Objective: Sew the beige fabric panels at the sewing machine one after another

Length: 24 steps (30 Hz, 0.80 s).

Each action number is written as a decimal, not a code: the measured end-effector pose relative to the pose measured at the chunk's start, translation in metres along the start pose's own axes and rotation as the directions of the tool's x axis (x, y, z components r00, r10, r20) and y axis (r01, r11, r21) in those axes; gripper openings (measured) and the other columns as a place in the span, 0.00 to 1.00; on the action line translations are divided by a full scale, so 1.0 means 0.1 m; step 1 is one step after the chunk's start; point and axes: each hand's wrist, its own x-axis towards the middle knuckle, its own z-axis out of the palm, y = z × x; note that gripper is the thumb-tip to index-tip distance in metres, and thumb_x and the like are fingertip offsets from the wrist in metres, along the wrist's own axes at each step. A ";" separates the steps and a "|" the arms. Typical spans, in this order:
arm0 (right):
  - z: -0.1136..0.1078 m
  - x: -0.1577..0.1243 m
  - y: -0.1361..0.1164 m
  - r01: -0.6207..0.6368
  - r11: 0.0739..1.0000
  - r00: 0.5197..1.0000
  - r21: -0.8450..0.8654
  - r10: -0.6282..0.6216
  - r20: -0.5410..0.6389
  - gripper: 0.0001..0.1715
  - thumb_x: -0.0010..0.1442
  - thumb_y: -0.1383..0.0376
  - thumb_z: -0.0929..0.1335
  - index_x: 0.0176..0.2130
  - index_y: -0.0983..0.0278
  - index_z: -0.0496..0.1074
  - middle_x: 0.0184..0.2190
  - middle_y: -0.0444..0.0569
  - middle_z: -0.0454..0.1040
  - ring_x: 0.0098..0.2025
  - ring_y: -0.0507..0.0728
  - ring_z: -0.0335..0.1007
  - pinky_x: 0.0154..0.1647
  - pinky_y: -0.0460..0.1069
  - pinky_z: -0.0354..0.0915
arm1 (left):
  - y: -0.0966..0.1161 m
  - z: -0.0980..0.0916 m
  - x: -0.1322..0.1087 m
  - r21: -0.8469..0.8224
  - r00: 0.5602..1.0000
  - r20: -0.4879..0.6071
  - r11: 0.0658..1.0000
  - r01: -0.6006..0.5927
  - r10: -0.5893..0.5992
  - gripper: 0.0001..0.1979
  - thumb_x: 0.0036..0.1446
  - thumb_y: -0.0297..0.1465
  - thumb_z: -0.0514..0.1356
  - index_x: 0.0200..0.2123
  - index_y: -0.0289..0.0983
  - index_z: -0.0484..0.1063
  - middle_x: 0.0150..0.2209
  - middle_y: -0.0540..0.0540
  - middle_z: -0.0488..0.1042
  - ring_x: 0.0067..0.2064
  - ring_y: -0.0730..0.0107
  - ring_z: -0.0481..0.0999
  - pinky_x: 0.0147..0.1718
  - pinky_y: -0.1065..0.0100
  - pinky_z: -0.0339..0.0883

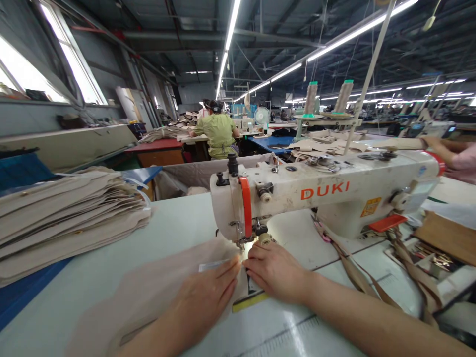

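Left hand (203,302): flat and unclenched on the beige cloth (148,292), fingertips at a white label (211,266).
Right hand (277,272): flat, fingers extended, pressing the cloth just before the presser foot (243,243) of the machine (323,191).
Advice: keep fingertips beside the needle, cloth taut, edges aligned.
Table (178,223): pale, glossy; stack (67,213) to the left, straps (353,267) to the right.
Beyond: seated worker (219,131), strip lights (230,29).

Left hand (203,297) and right hand (277,270) lie flat, fingertips nearly meeting.
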 end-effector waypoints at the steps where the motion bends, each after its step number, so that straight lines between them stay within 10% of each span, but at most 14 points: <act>1: 0.00 0.00 0.01 -0.004 1.000 1.000 -0.004 0.004 -0.001 0.07 0.66 0.69 0.66 0.38 0.66 0.74 0.36 0.51 0.75 0.42 0.58 0.69 0.44 0.51 0.63 | -0.01 0.01 0.01 -0.003 1.000 0.001 1.000 0.001 -0.001 0.19 0.69 0.29 0.48 0.57 0.36 0.71 0.54 0.42 0.77 0.49 0.64 0.81 0.46 0.67 0.77; 24: 0.05 0.01 0.04 -0.025 1.000 0.999 0.009 0.025 -0.048 0.09 0.68 0.69 0.64 0.36 0.65 0.73 0.34 0.50 0.74 0.39 0.57 0.67 0.44 0.51 0.61 | -0.03 -0.01 0.09 0.005 1.000 0.018 1.000 0.000 0.000 0.20 0.69 0.31 0.46 0.55 0.36 0.73 0.53 0.43 0.78 0.48 0.63 0.81 0.44 0.66 0.77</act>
